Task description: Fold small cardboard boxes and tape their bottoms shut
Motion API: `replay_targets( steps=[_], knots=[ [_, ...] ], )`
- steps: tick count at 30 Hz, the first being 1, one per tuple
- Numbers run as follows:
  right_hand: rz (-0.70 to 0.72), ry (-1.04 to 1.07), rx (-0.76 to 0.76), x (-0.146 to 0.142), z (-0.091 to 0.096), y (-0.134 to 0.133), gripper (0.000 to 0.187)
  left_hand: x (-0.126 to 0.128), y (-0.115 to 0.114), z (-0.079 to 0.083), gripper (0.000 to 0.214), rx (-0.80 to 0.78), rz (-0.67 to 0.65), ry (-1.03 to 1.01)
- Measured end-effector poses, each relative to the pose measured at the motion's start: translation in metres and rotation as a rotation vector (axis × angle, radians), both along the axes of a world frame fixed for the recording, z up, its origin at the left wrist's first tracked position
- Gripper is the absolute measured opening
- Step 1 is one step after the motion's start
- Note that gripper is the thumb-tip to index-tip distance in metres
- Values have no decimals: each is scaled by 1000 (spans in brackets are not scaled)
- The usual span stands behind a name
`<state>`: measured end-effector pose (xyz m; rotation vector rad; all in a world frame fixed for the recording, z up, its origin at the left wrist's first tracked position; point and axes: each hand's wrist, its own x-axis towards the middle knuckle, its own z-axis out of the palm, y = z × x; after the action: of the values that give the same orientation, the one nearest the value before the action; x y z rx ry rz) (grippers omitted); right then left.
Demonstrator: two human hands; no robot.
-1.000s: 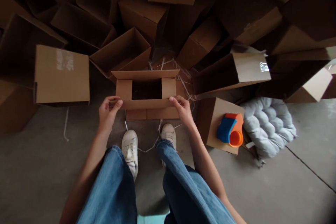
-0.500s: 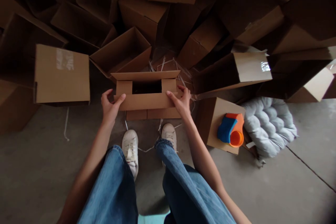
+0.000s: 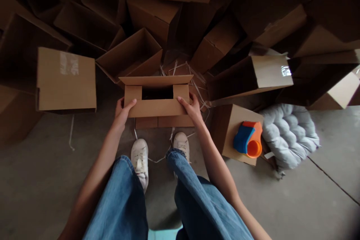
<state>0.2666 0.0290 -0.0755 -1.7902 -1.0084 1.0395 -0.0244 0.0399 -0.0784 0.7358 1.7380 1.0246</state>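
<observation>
In front of my feet is a small cardboard box (image 3: 157,108), its top partly folded. The two short side flaps lie inward and the near long flap leans over them, while the far long flap stands up. A dark gap shows between the side flaps. My left hand (image 3: 123,111) grips the box's left end, thumb on the near flap and fingers around the side. At the right end my right hand (image 3: 193,107) does the same, its thumb pressing the flap. Below the box, more flat cardboard (image 3: 168,122) shows.
Many cardboard boxes, such as an open one (image 3: 135,54), crowd the far side. White straps (image 3: 194,78) lie tangled behind the box. On the right, an orange and blue tape dispenser (image 3: 249,139) rests on a carton (image 3: 227,135) beside a grey tufted cushion (image 3: 291,135).
Both hands have closed in on the box ends; the left hand moved right onto its side, and the right hand's fingers curled around the other side. The box is nearly unmoved.
</observation>
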Motion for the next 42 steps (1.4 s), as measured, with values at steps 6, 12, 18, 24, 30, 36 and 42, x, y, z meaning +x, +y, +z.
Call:
replay_targets(
  steps=[6, 12, 18, 24, 30, 36, 42],
  knots=[
    [11, 24, -14, -1, -2, 1, 76, 2, 0, -3, 55, 2, -3, -10],
    [40, 49, -30, -1, -10, -2, 77, 8, -5, 0, 52, -12, 5, -77],
    [24, -268, 91, 3, -5, -3, 111, 13, -12, 20, 50, 6, -53, -140],
    [268, -761, 352, -10, 50, -7, 102, 15, -16, 29, 56, 15, -44, -212],
    [626, -902, 345, -37, 79, 9, 100, 17, -20, 30, 60, -11, -17, -205],
    [776, -925, 318, -47, 71, 15, 116, 18, -21, 26, 63, -17, -4, -239],
    [778, -987, 308, -52, 73, 7, 112, 17, -22, 31, 64, -29, -19, -218]
  ],
)
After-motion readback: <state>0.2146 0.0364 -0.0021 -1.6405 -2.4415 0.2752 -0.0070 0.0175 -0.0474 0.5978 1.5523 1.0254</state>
